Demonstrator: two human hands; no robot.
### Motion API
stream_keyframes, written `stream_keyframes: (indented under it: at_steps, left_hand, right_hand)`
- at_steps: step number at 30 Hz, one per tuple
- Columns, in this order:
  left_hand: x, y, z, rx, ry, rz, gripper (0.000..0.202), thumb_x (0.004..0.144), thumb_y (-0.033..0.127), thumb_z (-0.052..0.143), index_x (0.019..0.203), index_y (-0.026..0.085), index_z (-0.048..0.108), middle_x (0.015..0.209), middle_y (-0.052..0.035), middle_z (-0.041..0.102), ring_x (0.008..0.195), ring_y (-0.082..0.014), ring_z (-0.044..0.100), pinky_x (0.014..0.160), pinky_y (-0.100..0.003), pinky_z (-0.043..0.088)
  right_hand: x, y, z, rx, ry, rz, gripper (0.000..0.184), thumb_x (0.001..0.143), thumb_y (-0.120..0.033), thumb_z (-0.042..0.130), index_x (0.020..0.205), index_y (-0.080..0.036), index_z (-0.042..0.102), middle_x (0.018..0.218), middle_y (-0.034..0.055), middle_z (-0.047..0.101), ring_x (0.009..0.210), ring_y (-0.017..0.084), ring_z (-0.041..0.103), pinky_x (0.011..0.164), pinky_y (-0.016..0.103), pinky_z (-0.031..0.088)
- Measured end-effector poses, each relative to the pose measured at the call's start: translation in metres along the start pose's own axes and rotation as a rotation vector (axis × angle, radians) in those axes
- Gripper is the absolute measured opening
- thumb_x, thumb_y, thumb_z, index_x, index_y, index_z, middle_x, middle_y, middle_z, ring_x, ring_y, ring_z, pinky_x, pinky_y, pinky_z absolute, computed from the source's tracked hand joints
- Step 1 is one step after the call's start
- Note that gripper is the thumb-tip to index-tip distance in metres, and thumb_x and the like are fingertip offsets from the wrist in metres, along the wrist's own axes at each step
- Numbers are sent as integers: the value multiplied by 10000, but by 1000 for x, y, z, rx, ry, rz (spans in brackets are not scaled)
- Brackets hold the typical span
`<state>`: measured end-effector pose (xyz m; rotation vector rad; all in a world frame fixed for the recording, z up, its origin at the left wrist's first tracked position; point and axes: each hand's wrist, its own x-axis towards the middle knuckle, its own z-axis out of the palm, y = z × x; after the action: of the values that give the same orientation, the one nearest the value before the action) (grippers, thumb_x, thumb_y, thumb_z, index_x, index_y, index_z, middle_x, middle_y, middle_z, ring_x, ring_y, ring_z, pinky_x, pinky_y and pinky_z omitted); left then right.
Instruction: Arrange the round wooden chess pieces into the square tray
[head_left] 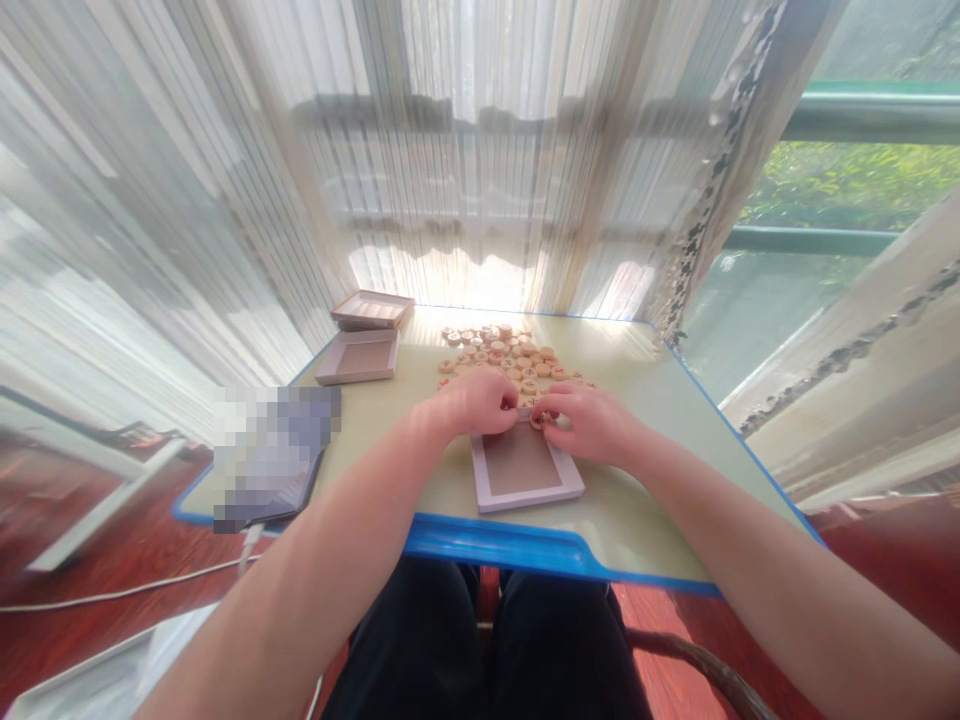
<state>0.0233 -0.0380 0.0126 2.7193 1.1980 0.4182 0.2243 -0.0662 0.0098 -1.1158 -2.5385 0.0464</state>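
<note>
A shallow open box (pixel 529 497) with a white rim and brown inside lies in front of me. My right hand (pixel 592 418) pinches a round wooden Chinese chess piece (pixel 538 421) at the box's far right corner. Over its far left corner, my left hand (pixel 484 400) has curled fingers; what they hold, if anything, is hidden. Just beyond both hands lies a loose heap of Chinese chess pieces (pixel 508 362), with red or dark characters on some and others plain side up.
At the table's back left sit another shallow box (pixel 360 375) and a brown-sided box (pixel 371 310). A blurred-out device (pixel 277 460) with a white cable lies at the left. The table (pixel 637 360) has a blue edge; sheer curtains (pixel 465 160) hang behind it.
</note>
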Motion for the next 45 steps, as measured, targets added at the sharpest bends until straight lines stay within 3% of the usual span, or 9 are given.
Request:
stream_keyframes:
  at_steps: [22, 26, 29, 33, 36, 42, 45]
  left_hand:
    - [0, -3, 2, -16, 32, 55, 229, 683, 225, 481, 491, 175, 595, 569, -18, 572, 571, -126, 487, 560, -250, 347]
    - [0, 0, 1, -26, 55, 16, 223, 685, 266, 507, 521, 177, 629, 587, -17, 589, 565, -125, 494, 559, -250, 366]
    - [2, -3, -1, -28, 176, -74, 207, 693, 290, 523, 610, 183, 680, 643, -22, 617, 637, -144, 537, 622, -252, 414]
    - [7, -19, -4, 58, 400, -332, 274, 744, 216, 448, 758, 198, 721, 809, -48, 650, 841, -187, 568, 790, -287, 447]
    - [9, -32, -3, 143, 343, -455, 309, 773, 224, 422, 744, 192, 728, 859, -78, 645, 878, -213, 564, 823, -319, 454]
    - [10, -40, 2, 75, 248, -467, 351, 755, 184, 432, 938, 241, 726, 996, -44, 677, 944, -212, 578, 857, -307, 453]
    - [11, -43, 3, 30, 159, -511, 365, 700, 139, 472, 939, 234, 732, 957, -58, 697, 890, -232, 603, 804, -317, 466]
  right_hand:
    - [2, 1, 2, 14, -7, 41, 191, 759, -222, 552, 873, -244, 704, 815, 18, 613, 772, 147, 556, 628, 236, 358]
    - [0, 2, 0, 16, -14, 33, 194, 757, -233, 551, 883, -242, 699, 835, 26, 581, 767, 150, 548, 645, 244, 374]
    - [-1, 2, -3, 33, -13, 25, 210, 760, -232, 546, 913, -241, 689, 872, 36, 561, 779, 153, 547, 683, 256, 400]
    - [-2, 5, -4, 53, 23, 31, 207, 773, -224, 534, 921, -230, 679, 899, 43, 559, 786, 154, 553, 724, 269, 427]
    - [-1, 8, -5, 51, 32, 38, 206, 779, -234, 535, 926, -221, 678, 905, 50, 569, 790, 160, 560, 723, 274, 441]
    - [1, 13, -2, 38, 48, 74, 269, 834, -303, 502, 1033, -201, 650, 980, 80, 582, 876, 187, 579, 791, 302, 453]
    - [2, 16, 1, 51, 39, 96, 288, 853, -345, 486, 1050, -206, 643, 1012, 87, 581, 930, 201, 571, 821, 317, 451]
